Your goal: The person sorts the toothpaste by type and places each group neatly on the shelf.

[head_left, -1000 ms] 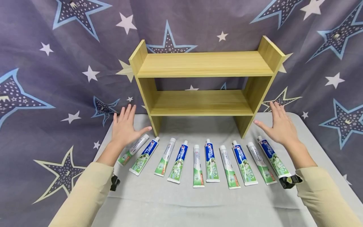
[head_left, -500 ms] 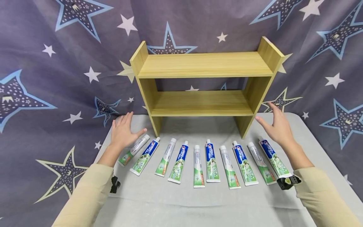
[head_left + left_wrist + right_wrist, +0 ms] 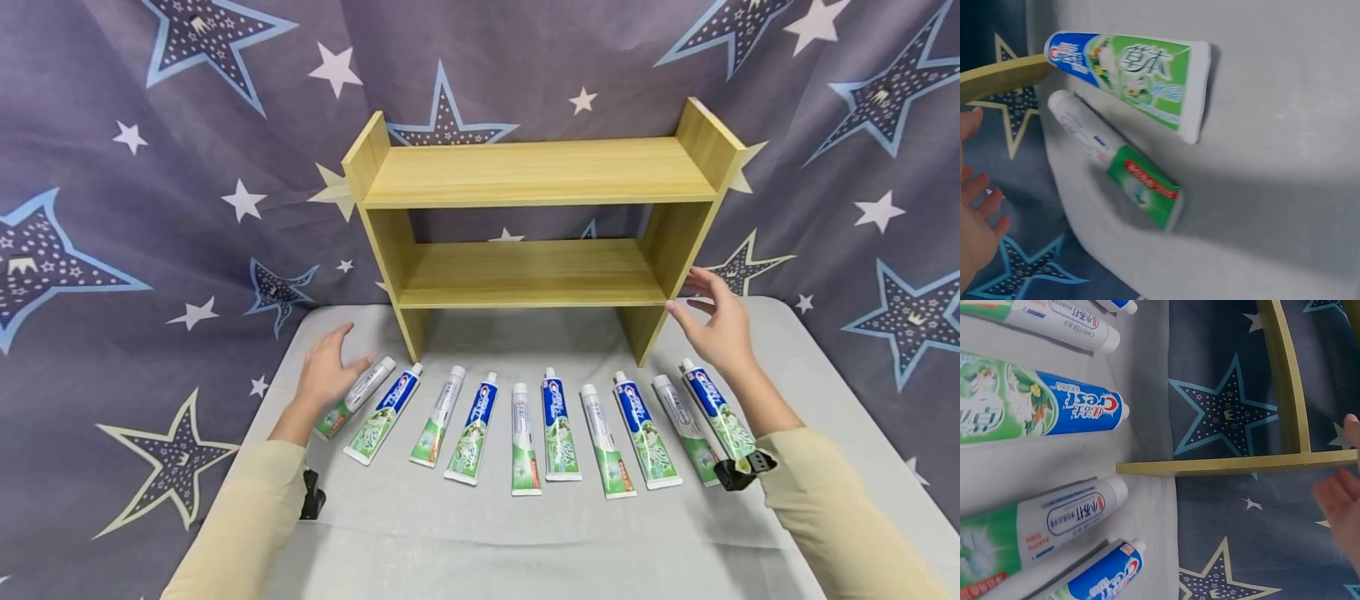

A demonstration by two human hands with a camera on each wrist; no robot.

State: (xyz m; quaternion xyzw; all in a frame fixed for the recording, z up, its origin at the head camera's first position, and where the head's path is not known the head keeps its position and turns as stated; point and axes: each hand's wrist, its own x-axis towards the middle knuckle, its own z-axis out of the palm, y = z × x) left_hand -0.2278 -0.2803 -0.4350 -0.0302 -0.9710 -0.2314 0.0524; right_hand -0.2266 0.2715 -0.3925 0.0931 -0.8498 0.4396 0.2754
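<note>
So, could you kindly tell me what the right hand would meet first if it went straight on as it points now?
The right hand would probably first meet the right side panel of the wooden shelf, though whether they already touch is unclear.

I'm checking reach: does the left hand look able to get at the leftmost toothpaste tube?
Probably yes: the left hand is empty and near the leftmost tube, with nothing visible between them. The neighbouring tube lies apart.

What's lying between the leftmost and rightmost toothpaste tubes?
Four blue-and-green tubes and four white-and-green ones, alternating, on the table. The head view shows them all.
</note>
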